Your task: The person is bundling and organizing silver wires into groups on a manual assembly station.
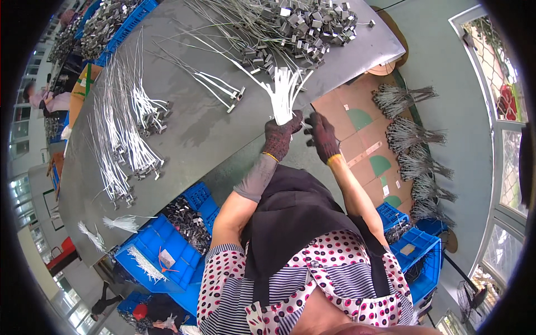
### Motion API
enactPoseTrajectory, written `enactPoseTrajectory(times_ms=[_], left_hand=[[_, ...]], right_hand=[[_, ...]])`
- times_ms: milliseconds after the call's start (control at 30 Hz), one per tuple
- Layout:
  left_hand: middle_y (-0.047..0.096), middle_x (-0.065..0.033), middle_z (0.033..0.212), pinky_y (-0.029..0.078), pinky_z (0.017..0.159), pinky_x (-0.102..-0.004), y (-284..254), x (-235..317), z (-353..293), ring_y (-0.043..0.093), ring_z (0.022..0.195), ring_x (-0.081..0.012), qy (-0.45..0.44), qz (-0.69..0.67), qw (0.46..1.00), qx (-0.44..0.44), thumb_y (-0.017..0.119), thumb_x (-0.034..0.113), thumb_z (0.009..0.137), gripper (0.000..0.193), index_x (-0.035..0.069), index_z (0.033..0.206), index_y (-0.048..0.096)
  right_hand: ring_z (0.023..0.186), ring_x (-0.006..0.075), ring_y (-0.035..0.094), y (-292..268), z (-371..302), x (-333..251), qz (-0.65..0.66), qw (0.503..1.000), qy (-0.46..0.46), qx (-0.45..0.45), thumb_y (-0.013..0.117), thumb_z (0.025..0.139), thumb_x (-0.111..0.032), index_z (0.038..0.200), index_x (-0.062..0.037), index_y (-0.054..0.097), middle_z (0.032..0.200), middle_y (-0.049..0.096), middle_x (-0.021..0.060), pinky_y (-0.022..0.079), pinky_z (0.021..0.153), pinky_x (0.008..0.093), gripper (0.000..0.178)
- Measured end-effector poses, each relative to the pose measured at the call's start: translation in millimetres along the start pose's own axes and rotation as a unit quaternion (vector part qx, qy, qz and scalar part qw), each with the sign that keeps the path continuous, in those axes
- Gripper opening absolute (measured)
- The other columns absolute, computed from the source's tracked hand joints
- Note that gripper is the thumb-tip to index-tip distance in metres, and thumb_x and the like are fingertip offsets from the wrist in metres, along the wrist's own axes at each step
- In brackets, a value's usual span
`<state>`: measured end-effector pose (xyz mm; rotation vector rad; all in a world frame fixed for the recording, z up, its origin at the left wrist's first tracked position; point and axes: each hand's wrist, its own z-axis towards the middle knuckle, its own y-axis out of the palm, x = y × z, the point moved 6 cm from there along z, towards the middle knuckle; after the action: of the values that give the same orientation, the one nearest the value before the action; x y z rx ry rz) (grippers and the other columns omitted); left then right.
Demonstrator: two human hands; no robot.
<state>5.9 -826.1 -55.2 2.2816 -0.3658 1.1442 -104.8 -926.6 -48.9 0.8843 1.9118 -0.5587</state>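
My left hand [280, 137], in a dark glove with a yellow cuff edge, is closed around the lower end of a bundle of thin white strips [283, 92]. The strips fan out upward over the table's near edge. Just to the right, my right hand [322, 135], gloved alike, has its fingers apart and slightly bent, with nothing visible in them. Beyond the bundle lies a heap of wires with small metal blocks [312, 28]. A few white-sleeved wires with metal ends [220, 86] lie left of the bundle.
Several rows of white-sleeved wires [134, 134] spread over the left of the grey table [190, 139]. Blue crates [167, 251] stand below it. At right, wire bundles [416, 134] lie along the wall beside flat cardboard [357, 125]. Other people [53, 100] are farther left.
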Motion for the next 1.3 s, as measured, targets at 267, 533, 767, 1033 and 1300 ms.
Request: enactPoseTrajectory(times_ms=[267, 533, 767, 1033, 1300], left_hand=[[0.073, -0.0156, 0.088, 0.057, 0.058, -0.0316, -58.3, 65.2, 23.6, 0.065, 0.061, -0.0165, 0.096, -0.029, 0.992, 0.071, 0.069, 0.017, 0.091, 0.022, -0.004, 0.097, 0.069], [0.070, -0.0150, 0.081, 0.051, 0.041, -0.0316, -74.1, 64.1, 30.8, 0.057, 0.047, -0.0167, 0.042, -0.065, 0.992, 0.104, 0.071, 0.014, 0.087, 0.024, -0.005, 0.102, 0.067], [0.070, -0.0130, 0.080, 0.054, 0.046, -0.0310, -62.3, 66.2, 34.7, 0.062, 0.053, -0.0176, 0.031, 0.023, 0.999, 0.026, 0.072, 0.021, 0.087, 0.029, -0.004, 0.101, 0.069], [0.072, -0.0067, 0.088, 0.052, 0.072, -0.0271, -50.1, 45.9, 33.8, 0.066, 0.077, -0.0122, 0.022, 0.173, 0.983, 0.059, 0.076, 0.025, 0.082, 0.026, 0.002, 0.094, 0.075], [0.068, -0.0042, 0.077, 0.047, 0.064, -0.0300, -55.5, 67.7, 39.8, 0.060, 0.067, -0.0129, 0.137, 0.089, 0.986, 0.044, 0.077, 0.028, 0.081, 0.027, 0.002, 0.082, 0.071]], right_hand=[[0.059, 0.0078, 0.053, 59.7, 13.5, -39.6, -0.053, 0.983, -0.045, -0.172, 0.062, 0.094, -0.026, 0.114, -0.0015, 0.067, 0.080, 0.067, 0.0031, 0.044, 0.050, 0.0248, 0.032], [0.053, 0.0065, 0.049, 41.8, -14.8, 10.8, 0.026, 0.953, 0.141, -0.265, 0.064, 0.095, -0.026, 0.100, -0.0041, 0.070, 0.075, 0.063, 0.0010, 0.039, 0.046, 0.0235, 0.023], [0.055, 0.0083, 0.049, 1.7, -25.6, 47.1, -0.003, 0.972, 0.140, -0.187, 0.063, 0.096, -0.029, 0.105, -0.0031, 0.069, 0.080, 0.062, 0.0017, 0.041, 0.047, 0.0248, 0.028], [0.076, 0.0139, 0.060, 38.3, 21.6, -5.9, -0.008, 0.985, 0.057, -0.163, 0.057, 0.092, -0.055, 0.125, -0.0029, 0.060, 0.106, 0.070, 0.0082, 0.044, 0.053, 0.0274, 0.062], [0.081, 0.0148, 0.062, 102.4, 44.8, -43.2, 0.024, 0.983, 0.123, -0.137, 0.046, 0.097, -0.060, 0.129, -0.0040, 0.057, 0.113, 0.066, 0.0063, 0.043, 0.055, 0.0257, 0.066]])
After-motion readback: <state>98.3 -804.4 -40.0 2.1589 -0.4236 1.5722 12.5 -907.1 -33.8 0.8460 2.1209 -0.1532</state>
